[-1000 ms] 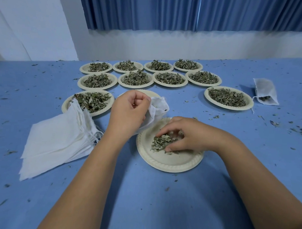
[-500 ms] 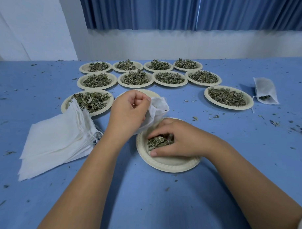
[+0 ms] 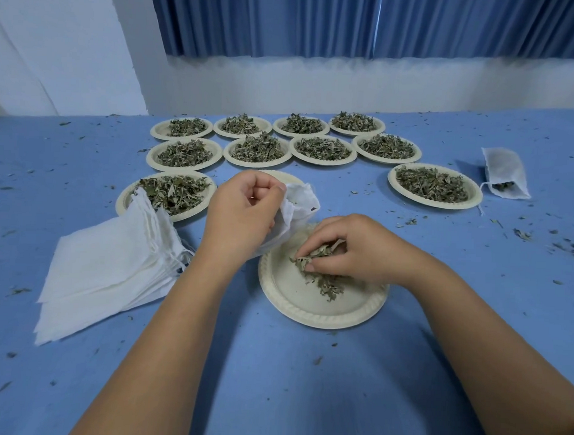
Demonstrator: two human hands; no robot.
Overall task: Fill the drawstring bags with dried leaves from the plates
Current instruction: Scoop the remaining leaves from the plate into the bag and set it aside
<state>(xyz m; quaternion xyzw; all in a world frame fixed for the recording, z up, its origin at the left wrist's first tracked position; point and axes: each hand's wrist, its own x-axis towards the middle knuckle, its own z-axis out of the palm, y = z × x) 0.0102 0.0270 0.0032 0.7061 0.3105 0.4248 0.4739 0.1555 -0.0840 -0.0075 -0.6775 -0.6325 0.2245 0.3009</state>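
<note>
Head view, centre of frame: since a moment ago the right hand has raked the dried green leaves together on the round cream paper plate; its fingers now pinch a tuft, likely ready for bagging; the left hand, curled, grips the white mesh drawstring bag just upper-left of that tuft, above the blue tabletop.

Head view, forward-down, close over table
</note>
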